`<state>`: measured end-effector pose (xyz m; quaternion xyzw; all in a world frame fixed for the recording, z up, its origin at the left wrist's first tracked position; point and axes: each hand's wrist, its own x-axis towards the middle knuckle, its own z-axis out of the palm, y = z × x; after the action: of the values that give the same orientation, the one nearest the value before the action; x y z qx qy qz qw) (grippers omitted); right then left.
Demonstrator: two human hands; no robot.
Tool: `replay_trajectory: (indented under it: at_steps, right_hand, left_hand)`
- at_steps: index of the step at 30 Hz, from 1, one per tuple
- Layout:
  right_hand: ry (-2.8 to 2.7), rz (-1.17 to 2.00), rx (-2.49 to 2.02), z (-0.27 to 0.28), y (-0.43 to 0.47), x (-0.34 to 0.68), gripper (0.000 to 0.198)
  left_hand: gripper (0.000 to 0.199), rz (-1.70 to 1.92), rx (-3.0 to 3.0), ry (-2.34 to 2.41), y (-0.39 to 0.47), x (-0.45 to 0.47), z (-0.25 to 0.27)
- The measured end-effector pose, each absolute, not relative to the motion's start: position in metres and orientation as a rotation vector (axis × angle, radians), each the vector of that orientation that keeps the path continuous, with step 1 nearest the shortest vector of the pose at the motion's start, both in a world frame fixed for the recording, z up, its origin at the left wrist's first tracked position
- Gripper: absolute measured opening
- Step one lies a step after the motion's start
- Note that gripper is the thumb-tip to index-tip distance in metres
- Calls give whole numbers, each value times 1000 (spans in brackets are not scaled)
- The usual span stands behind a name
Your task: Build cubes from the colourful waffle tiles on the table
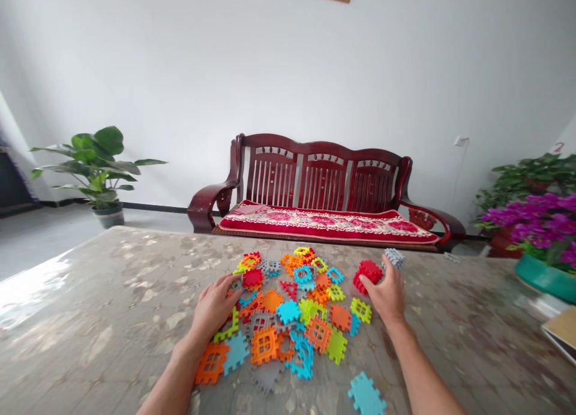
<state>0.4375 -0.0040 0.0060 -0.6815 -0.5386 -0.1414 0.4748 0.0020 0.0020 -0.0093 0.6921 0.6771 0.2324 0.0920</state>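
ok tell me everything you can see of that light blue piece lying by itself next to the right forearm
The light blue piece is a flat, roughly square tile with notched, puzzle-like edges; it looks like plastic. Its face is plain, with no window cut out. It lies flat, slightly turned, on the patterned table, apart from the heap of coloured pieces and just left of the right forearm. Only the table appears to touch it.

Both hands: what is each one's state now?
Left hand: at loose pieces; grip cannot be told.
Right hand: at red stack; grip cannot be told.
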Motion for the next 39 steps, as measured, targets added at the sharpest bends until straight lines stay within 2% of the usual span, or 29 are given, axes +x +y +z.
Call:
replay_trajectory:
  at_steps: [3,5,8,12,16,22,28,33,39]
  right_hand:
    - [-1338,-448,-1504,17,-8,430,67]
    - [-1409,-374,-1420,26,-11,419,52]
    - [-1606,-59,-1370,37,-17,389,34]
    - [-1882,329,-1356,45,-29,331,28]
    - [-2118,517,-1318,44,-33,277,29]
    - [-2454,359,-1402,41,-28,224,23]
    - [-2488,405,-1451,40,-22,206,38]
    - [-2483,445,-1611,53,-23,197,28]
    - [-2525,321,-1794,67,-30,171,39]
  left_hand:
    - [42,702,2054,2016,2,3,-9]
    - [42,715,2050,2019,1,3,-10]
    - [41,737,2040,2017,0,4,-10]
    - [41,765,2034,1999,-1,4,-10]
    - [41,772,2023,1999,-2,6,-7]
    - [45,739,1997,1989,-4,8,-3]
    - [48,817,1930,2011,-2,6,-4]
    - [48,862,1912,1998,0,5,-5]
    - [46,874,1918,2018,1,5,-8]
